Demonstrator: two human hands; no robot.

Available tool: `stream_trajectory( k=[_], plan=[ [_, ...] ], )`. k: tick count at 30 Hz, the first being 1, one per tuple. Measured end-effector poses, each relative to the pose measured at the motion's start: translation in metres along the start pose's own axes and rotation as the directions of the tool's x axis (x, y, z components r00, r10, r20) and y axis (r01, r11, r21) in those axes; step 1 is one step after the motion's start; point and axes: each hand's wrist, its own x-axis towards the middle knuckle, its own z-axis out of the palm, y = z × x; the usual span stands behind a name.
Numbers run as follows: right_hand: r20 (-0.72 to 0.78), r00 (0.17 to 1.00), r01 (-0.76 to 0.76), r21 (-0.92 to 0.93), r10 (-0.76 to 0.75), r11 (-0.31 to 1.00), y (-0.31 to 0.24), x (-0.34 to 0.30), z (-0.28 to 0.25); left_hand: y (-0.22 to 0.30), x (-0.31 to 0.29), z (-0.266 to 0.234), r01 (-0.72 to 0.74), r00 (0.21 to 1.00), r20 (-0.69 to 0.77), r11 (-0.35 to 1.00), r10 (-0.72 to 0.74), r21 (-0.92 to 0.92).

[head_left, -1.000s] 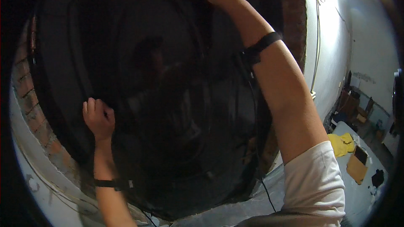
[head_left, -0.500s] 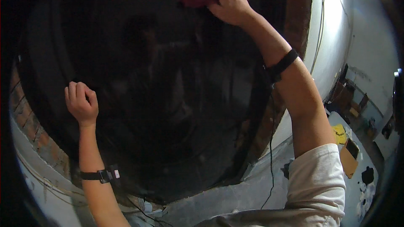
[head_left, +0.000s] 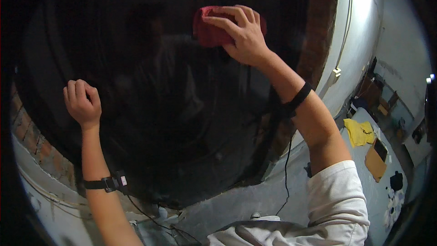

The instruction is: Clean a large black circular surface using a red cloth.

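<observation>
In the head view, with the right hand (head_left: pixel 246 36), holds a red cloth (head_left: pixel 210 35) against a big dark panel (head_left: pixel 159 159), high up and right of the panel's middle. Grips with fingers a little spread and bent over the cloth, thumb toward its lower edge, seemingly pinning it between hand and panel; cannot tell from this angle how hard. With the left hand (head_left: pixel 83 101), makes a loose fist before the panel's left part, lower down and well apart from the cloth, fingers curled in and pressed together; cannot tell whether touching the glossy face, nor whether hiding anything inside. Looks, as a judgement, like partway through a wiping stroke, with the right hand at work and the left steadying or idle. Seems to call, for the next move, for a firm hold on the folded cloth, even pressure along the panel, and a path clear of the brick strip (head_left: pixel 322 23) at the right. Could snag there, or catch the black cable (head_left: pixel 287 173) hanging below the right wrist's black strap (head_left: pixel 301 96). Shows in the dark gloss a faint reflection (head_left: pixel 182 86); too dim for judging streaks or the area left over. Far off to the right, on a pale surface (head_left: pixel 357 157), a yellow cloth (head_left: pixel 358 132), apart from the work.
</observation>
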Motion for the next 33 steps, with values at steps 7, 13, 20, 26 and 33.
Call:
stream_trajectory(
  k=[7,13,20,26,33],
  plan=[
    [0.01,0.995,-0.096,0.017,0.096,0.995,-0.035,-0.066,0.021,0.0,-0.003,0.002,-0.03,0.999,-0.026,1.0,0.03,0.006],
    [0.06,0.987,-0.149,0.053,0.146,0.987,-0.064,-0.119,0.027,-0.003,-0.005,0.004,-0.04,0.999,-0.016,0.999,0.04,0.0],
    [0.142,0.969,-0.218,0.1,0.202,0.971,-0.1,-0.185,0.042,-0.009,-0.01,0.008,-0.036,0.999,-0.016,0.999,0.036,0.011],
    [0.222,0.956,-0.225,0.142,0.19,0.964,-0.134,-0.233,0.046,-0.016,-0.016,0.007,0.004,0.999,0.042,0.999,-0.005,0.036],
    [0.376,0.921,-0.13,0.06,0.099,0.99,-0.136,-0.235,0.032,-0.018,-0.009,0.006,-0.072,0.997,-0.011,0.995,0.072,0.069]
  ],
)
